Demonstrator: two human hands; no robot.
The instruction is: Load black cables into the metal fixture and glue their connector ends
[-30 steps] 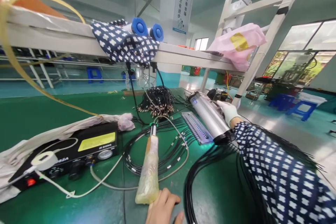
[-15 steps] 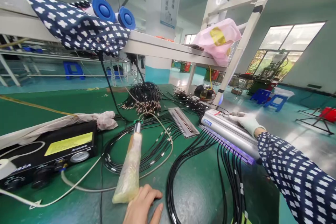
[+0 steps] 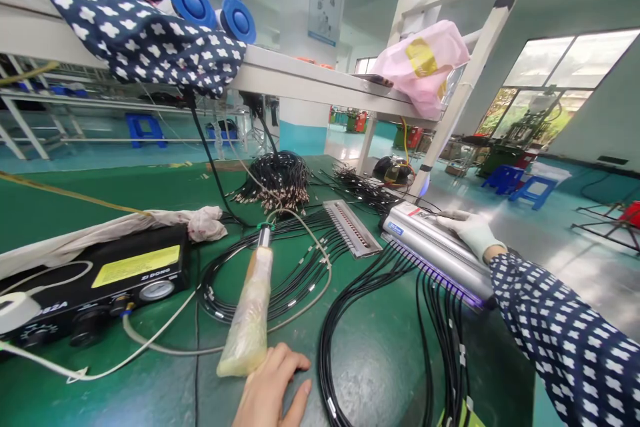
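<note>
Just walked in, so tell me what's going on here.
The gloved right hand rests on a silver device; black cables run out along its near edge, which glows purple. The bare left hand lies on the green table by a plastic-wrapped handle; whether they touch is unclear. A slotted metal strip lies left of the device.

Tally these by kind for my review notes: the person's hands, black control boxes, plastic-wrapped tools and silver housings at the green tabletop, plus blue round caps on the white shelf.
Hands: 2 (left hand, gloved right hand)
Black control box: 1
Plastic-wrapped tool: 1
Silver housing: 1
Blue round caps: 2
Total: 7
</note>
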